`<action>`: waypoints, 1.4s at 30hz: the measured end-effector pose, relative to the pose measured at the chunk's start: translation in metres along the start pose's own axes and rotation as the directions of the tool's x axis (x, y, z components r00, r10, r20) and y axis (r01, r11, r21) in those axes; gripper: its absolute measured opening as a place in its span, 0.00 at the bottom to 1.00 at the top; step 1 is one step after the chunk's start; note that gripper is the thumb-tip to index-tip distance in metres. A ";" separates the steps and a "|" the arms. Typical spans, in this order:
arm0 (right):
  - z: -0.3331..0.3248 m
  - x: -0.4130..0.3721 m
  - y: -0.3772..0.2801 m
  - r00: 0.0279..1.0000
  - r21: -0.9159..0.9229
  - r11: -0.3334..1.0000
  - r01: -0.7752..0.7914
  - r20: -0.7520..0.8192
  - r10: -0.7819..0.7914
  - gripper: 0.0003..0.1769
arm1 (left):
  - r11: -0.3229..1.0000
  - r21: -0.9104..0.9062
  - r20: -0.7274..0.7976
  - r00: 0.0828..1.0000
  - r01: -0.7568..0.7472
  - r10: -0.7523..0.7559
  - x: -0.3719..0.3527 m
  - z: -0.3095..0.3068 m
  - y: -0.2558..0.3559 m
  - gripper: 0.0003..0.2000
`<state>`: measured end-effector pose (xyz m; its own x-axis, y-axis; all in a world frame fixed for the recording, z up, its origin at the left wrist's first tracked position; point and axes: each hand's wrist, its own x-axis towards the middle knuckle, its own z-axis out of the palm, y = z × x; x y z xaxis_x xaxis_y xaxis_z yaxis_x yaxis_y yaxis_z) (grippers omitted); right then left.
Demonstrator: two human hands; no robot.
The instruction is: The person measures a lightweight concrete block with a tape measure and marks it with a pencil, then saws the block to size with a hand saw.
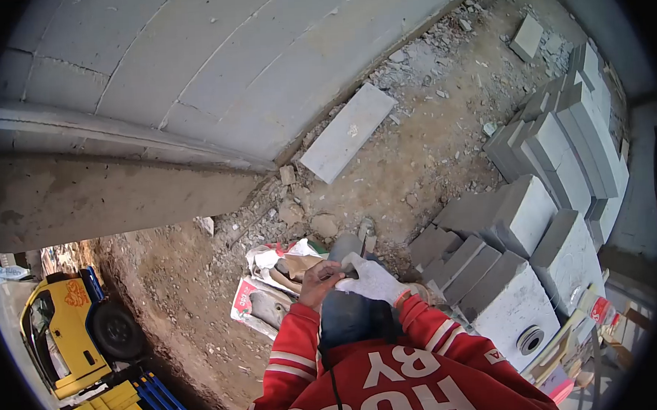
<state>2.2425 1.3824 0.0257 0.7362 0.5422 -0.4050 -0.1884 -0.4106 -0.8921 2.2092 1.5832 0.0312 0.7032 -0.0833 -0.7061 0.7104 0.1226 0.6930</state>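
Head view: low in the centre of the frame, bare left hand (320,281) and right hand (371,279) in a white glove (381,285) close together over the denim-clad lap (353,316), probably for easy sight of the fingers. Left fingers bent toward the gloved ones; cannot tell whether grasping the glove, some small piece, or nothing. Right fingers likewise curled inward, any grasp hidden by the fabric. Just left of the hands, open printed bags (246,300), perhaps placed there for easy reach. At right, grey blocks (511,307) stacked tightly, probably to save ground, hemming in that side. Upper centre, a flat slab (348,132) near the foot of a wall (209,55), with rubble (417,59) beyond, likely awkward underfoot. Lower left, past bare dirt (161,280), a yellow truck (66,337).
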 end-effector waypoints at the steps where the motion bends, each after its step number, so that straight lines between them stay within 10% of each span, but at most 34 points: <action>1: -0.013 0.012 -0.001 0.999 0.034 0.999 -0.010 0.050 0.008 0.32 | 1.000 0.012 0.020 1.000 0.001 -0.001 0.016 0.002 0.010 0.13; 8: -0.117 0.059 0.047 0.960 0.072 0.958 -0.279 -0.021 0.281 0.32 | 0.997 -0.069 -0.034 0.999 0.017 -0.020 0.148 -0.003 0.098 0.10; 14: -0.209 0.075 0.120 0.772 0.066 0.791 -0.608 -0.182 0.608 0.27 | 0.920 0.393 0.155 0.986 -0.013 -0.053 0.302 0.033 0.161 0.11; 19: -0.278 0.126 0.142 0.710 0.086 0.806 -0.586 -0.426 0.561 0.22 | 0.751 0.656 0.091 0.996 -0.072 0.016 0.434 0.043 0.149 0.18; 24: -0.311 0.151 0.200 0.422 0.368 0.629 -0.685 -0.503 0.754 0.16 | 0.488 0.860 -0.134 0.989 0.149 -0.067 0.582 0.026 0.080 0.32; 30: -0.281 0.160 0.225 0.317 0.712 0.441 -0.546 -0.312 0.896 0.13 | 0.430 0.776 -0.485 0.872 0.462 -0.063 0.707 0.046 -0.033 0.57; 32: -0.254 0.147 0.244 0.282 0.748 0.396 -0.533 -0.285 0.916 0.14 | 0.495 0.765 -0.461 0.887 0.412 -0.026 0.701 0.098 -0.053 0.55; 34: -0.251 0.149 0.241 0.204 0.801 0.307 -0.514 -0.234 0.951 0.16 | 0.521 0.848 0.039 0.992 -0.097 0.121 0.669 0.144 -0.076 0.33; 36: -0.237 0.137 0.262 0.199 0.831 0.300 -0.469 -0.231 0.952 0.16 | 0.833 0.543 0.248 0.928 0.104 -0.278 0.624 0.205 -0.026 0.25; 37: -0.236 0.133 0.273 0.189 0.853 0.301 -0.427 -0.241 0.952 0.16 | 0.679 0.716 0.331 0.936 -0.165 -0.121 0.617 0.217 -0.033 0.22; 40: -0.282 0.153 0.273 0.280 0.721 0.401 -0.565 -0.290 0.915 0.15 | 0.752 0.652 0.315 0.937 -0.097 -0.151 0.616 0.236 0.005 0.20; 42: -0.309 0.176 0.280 0.337 0.608 0.442 -0.660 -0.287 0.897 0.16 | 0.909 0.107 0.335 0.846 0.402 -0.414 0.622 0.227 0.040 0.20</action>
<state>2.5202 1.1367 -0.2336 0.2658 -0.3958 -0.8790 -0.9639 -0.0940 -0.2492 2.6819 1.3117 -0.3470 0.3110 -0.4528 -0.8356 0.9318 -0.0279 0.3619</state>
